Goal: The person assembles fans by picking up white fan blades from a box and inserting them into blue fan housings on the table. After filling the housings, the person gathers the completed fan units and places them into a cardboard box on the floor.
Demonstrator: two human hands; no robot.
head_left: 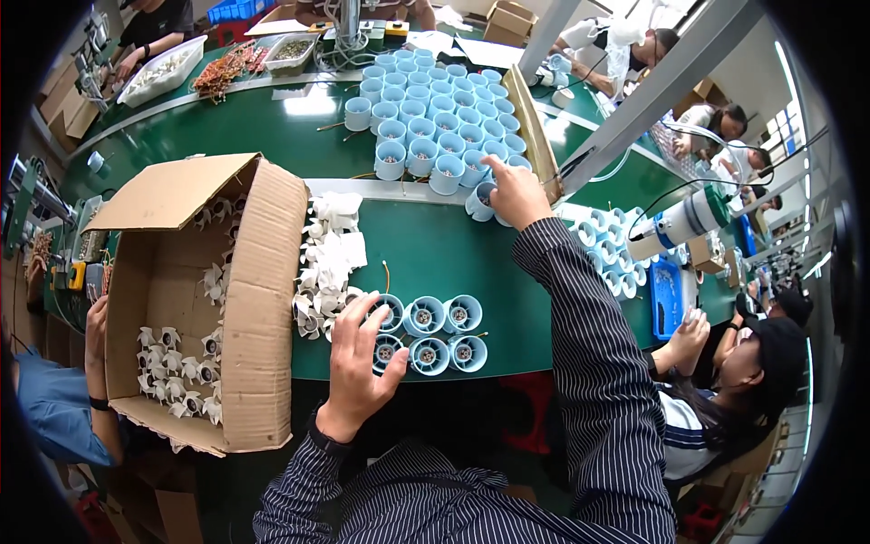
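Note:
My left hand [361, 363] has its fingers spread at the left end of two short rows of light-blue fan housings [426, 315], round cups with small motors inside. Its fingertips overlap the leftmost housings; whether they touch cannot be told. Farther off, my right hand [517, 192] reaches to the near edge of a large block of the same housings [421, 122]. It grips one housing [480, 201] at that edge, with the index finger stretched over the neighbouring cups. White fan impellers [328, 263] lie in a heap left of the short rows.
An open cardboard box [263, 308] with white impellers inside stands at the left. A metal strip [385, 190] crosses the green table, and a slanted grey post [634, 109] rises at the right. More housings [614, 240] and a blue tray [666, 297] lie right. Several people work around.

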